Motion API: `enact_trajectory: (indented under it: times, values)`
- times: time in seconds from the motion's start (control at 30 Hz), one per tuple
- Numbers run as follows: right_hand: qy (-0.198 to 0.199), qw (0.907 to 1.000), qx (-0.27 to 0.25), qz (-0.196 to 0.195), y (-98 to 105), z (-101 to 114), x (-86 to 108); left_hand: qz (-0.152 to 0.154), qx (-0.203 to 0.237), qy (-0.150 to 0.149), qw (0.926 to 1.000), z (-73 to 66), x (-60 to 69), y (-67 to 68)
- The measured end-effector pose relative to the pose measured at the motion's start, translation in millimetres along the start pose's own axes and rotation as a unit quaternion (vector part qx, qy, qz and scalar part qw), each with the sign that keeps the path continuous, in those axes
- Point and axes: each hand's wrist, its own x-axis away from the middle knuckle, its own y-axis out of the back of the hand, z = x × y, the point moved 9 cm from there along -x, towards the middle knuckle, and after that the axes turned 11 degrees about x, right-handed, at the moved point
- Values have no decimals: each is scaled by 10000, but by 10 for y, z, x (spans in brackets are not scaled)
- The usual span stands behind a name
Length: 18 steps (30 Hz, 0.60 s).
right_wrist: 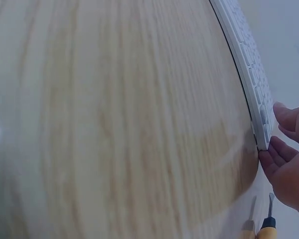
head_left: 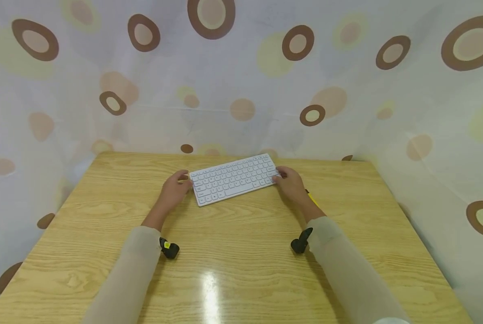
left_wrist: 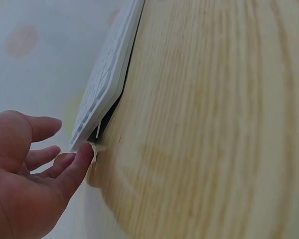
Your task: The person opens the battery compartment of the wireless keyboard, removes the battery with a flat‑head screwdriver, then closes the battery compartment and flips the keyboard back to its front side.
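From the head, we see the white keyboard [head_left: 235, 180] lying aslant on the wooden table [head_left: 233, 243], towards its back edge, the right end set farther from us than the left. Our left hand [head_left: 174, 191] is at the left end, fingers slightly bent with a gap between them; our right hand [head_left: 291, 184] is at the right end, thumb by the near corner. We judge the step in hand to be taking hold of the keyboard by both ends.

From the left wrist, we see the fingers spread, one fingertip at the keyboard's end, where a dark gap shows between board and wood. We see no firm pinch here.

From the right wrist, our thumb is beside the key face and the fingers, close together, meet the corner below it; we cannot tell whether they truly pinch it. A screwdriver [right_wrist: 268, 224] with a yellow handle is near that hand, apart from the keyboard. As we judge it, the next move calls for firming the left hold, then shifting both hands together so that neither end drags or twists
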Motion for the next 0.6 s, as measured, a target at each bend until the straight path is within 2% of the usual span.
enact_trajectory:
  times: [0.27,0.6]
  values:
    - [-96,9998,170,-56,-35,4,-30,-157,90,89,9998,108,-114,-9]
    - [-219,9994,216,-176,-19,-33,-54,-172,297,146,9993,138,-154,-34]
